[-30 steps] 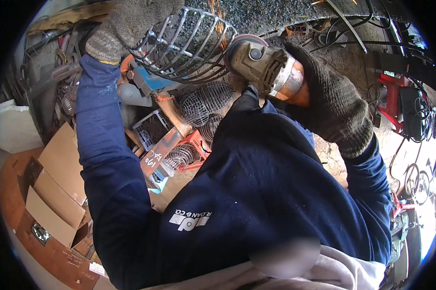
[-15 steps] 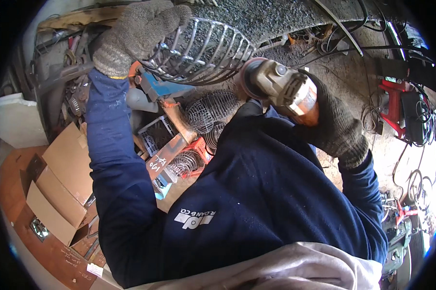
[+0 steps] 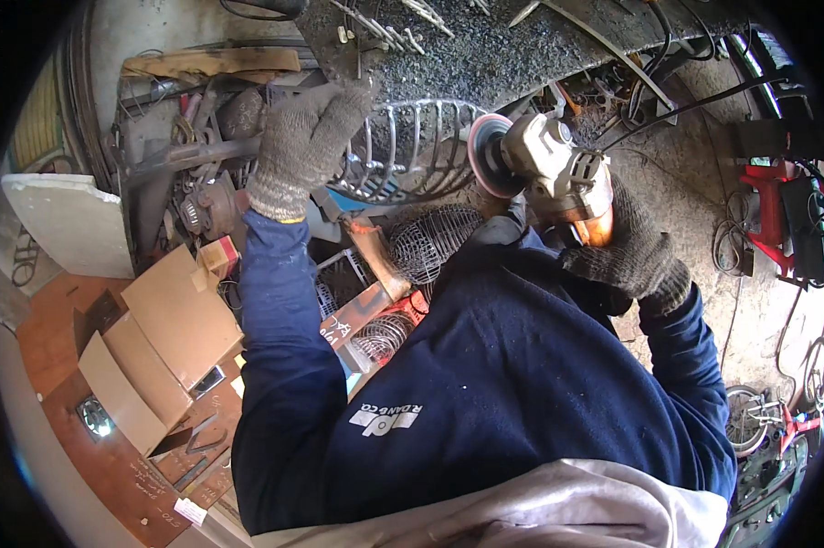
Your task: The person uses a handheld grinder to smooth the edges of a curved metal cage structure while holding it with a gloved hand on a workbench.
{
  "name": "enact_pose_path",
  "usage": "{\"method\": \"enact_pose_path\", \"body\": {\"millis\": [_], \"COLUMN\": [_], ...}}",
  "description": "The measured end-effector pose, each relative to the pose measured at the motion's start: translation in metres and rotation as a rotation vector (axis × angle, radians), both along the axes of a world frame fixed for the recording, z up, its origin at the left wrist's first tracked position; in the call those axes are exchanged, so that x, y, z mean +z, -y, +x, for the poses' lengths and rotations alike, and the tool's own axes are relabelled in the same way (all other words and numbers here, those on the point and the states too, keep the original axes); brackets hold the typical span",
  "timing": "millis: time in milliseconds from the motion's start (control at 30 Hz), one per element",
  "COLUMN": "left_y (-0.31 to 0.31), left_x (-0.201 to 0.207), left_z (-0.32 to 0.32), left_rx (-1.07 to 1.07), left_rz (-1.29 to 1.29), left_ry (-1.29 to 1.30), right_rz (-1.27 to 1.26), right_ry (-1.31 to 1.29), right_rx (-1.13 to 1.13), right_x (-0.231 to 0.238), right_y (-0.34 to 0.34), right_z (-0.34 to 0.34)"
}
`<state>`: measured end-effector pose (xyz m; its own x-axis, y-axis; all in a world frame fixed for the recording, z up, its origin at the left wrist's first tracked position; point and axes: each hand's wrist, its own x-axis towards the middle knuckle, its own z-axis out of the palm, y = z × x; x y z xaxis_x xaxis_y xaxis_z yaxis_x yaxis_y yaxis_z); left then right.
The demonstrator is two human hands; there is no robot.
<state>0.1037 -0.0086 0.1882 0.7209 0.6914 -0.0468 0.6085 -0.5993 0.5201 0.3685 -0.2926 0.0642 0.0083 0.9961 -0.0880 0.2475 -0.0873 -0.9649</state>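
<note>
My left hand (image 3: 302, 153), in a grey-brown knitted glove, is closed on the left end of a rounded cage of bent metal bars (image 3: 416, 137); its fingertips are partly hidden. The cage lies at the near edge of the dark workbench (image 3: 503, 59). In my right hand (image 3: 645, 242), also gloved, is an angle grinder (image 3: 558, 169) with a worn orange and grey body. Its round disc (image 3: 491, 155) stands at the cage's right end; whether it touches the bars I cannot tell.
Metal rods (image 3: 380, 26) and dark grit lie on the bench. Beneath it are more wire cages (image 3: 435, 239) and an orange-brown steel beam (image 3: 357, 315). An open cardboard box (image 3: 179, 320) stands at left. On the right are a red stand (image 3: 765, 219), cables and a bicycle wheel (image 3: 745, 420).
The view has shifted, showing more of the bench top. My left hand has come nearer to me and the cage sits at a different tilt. The grinder remains at the cage's right end.
</note>
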Motion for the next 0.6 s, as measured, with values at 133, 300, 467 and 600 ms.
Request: {"method": "enact_pose_path", "body": {"millis": [133,300,467,600], "left_y": [0.008,0.002,-0.017,-0.011], "left_x": [-0.019,-0.063,-0.139,-0.161], "left_z": [-0.021,-0.049,-0.072,-0.073], "left_rx": [0.089,0.146,0.067,0.115], "left_rz": [-0.101,-0.088,0.094,0.027], "left_ry": [0.077,0.227,0.416,0.533], "right_rz": [-0.183,-0.259,-0.318,-0.365], "right_ry": [-0.103,-0.133,-0.231,-0.227], "right_rx": [0.000,-0.061,-0.181,-0.261], "right_x": [0.002,0.017,0.035,0.063], "right_y": [-0.001,-0.009,-0.023,-0.041], "right_z": [0.000,-0.010,-0.044,-0.086]}}
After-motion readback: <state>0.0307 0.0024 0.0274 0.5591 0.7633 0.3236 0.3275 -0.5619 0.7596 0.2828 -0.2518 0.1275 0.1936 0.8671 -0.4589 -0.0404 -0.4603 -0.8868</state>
